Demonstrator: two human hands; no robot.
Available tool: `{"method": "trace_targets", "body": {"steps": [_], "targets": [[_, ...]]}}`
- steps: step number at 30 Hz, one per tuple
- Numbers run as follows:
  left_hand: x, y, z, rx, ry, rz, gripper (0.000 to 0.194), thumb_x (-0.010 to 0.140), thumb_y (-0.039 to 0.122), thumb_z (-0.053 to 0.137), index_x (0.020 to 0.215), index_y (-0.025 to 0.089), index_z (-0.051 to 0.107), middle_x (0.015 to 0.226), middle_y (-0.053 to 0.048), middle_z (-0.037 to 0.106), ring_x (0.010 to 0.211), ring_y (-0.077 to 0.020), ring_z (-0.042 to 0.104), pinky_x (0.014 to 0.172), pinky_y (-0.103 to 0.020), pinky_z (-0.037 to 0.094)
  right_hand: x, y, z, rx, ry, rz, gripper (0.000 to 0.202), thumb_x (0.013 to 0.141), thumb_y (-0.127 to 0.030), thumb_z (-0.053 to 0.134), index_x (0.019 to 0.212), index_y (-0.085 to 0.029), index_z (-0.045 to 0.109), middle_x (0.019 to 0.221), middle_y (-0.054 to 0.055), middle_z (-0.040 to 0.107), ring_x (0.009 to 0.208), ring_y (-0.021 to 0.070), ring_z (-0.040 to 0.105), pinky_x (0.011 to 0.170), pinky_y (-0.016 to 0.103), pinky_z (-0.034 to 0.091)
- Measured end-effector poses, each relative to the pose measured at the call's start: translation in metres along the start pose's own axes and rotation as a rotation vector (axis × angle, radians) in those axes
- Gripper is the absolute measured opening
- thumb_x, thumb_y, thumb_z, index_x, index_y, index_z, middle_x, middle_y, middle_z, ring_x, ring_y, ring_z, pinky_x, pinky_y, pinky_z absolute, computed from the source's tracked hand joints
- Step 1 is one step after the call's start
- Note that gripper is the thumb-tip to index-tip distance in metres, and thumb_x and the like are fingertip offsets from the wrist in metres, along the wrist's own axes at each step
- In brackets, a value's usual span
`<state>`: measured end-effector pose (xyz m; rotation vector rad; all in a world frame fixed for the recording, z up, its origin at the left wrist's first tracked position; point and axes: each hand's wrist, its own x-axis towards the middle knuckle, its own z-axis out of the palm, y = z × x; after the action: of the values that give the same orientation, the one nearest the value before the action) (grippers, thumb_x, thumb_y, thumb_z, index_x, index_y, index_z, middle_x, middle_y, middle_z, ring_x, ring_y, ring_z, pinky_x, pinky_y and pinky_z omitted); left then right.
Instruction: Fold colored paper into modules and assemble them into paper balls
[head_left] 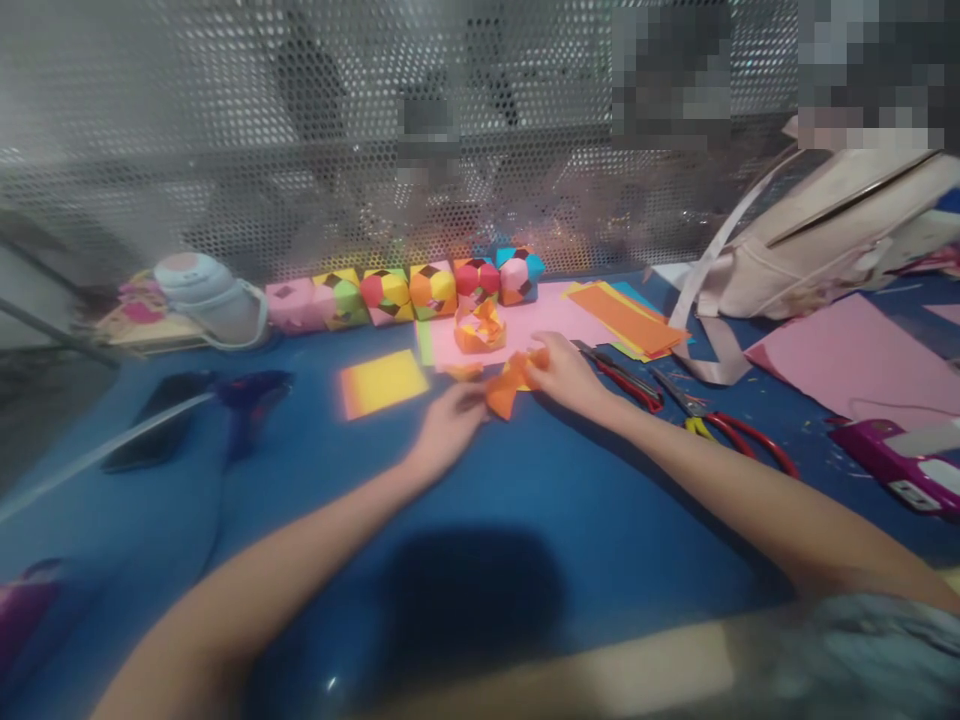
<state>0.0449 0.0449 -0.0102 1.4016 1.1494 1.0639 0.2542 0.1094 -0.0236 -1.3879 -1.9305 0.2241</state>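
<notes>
A folded orange paper piece [511, 388] is held up above the blue table between both hands. My right hand [559, 370] pinches its right end, fingers closed. At its left edge my left hand [456, 415] has its fingers closed against the paper, slightly blurred. Just behind stands a partly built orange paper ring [481, 330], on a pink sheet [555, 310]. Left of my left hand lies a stack of yellow paper squares [383, 384]. A small yellow-orange paper bit [465, 372] shows behind my left fingers.
Several coloured paper balls [433, 290] line the back edge. Orange paper strips [626, 318], a red-handled cutter [622, 376] and scissors [724, 425] lie right, near a pale bag [817, 230]. Left are a white bottle [210, 300], a phone [159, 420] and a glue gun [251, 405].
</notes>
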Motion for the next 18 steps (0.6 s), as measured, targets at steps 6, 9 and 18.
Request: {"method": "trace_targets", "body": {"steps": [6,9,18], "targets": [[0.01,0.009,-0.019,0.257,0.115,0.259,0.014,0.078,0.012,0.05,0.084,0.018,0.062,0.091,-0.004,0.065,0.079,-0.0152,0.061,0.078,-0.031,0.051,0.011,0.012,-0.005,-0.003,0.035,0.019,0.035,0.073,-0.016,0.053,0.108,-0.016,0.06,0.113,0.014,0.065,0.106,0.026,0.061,0.092,0.043,0.048],[0.018,0.012,-0.028,0.493,0.143,0.38,0.018,0.081,0.014,0.049,0.094,0.017,0.061,0.098,-0.008,0.062,0.087,-0.0175,0.06,0.083,-0.033,0.049,0.013,0.016,-0.01,0.0,0.041,0.043,0.028,0.079,-0.026,0.054,0.104,-0.015,0.062,0.104,0.013,0.069,0.088,0.0237,0.067,0.08,0.04,0.053],[0.034,-0.004,-0.03,0.765,-0.016,0.392,0.028,0.084,0.017,0.052,0.11,0.018,0.061,0.108,-0.011,0.061,0.098,-0.0247,0.059,0.084,-0.037,0.048,0.014,0.019,-0.022,-0.069,0.043,0.029,0.016,0.076,-0.02,0.05,0.068,-0.02,0.064,0.072,0.005,0.07,0.069,0.0212,0.065,0.067,0.034,0.051]]}}
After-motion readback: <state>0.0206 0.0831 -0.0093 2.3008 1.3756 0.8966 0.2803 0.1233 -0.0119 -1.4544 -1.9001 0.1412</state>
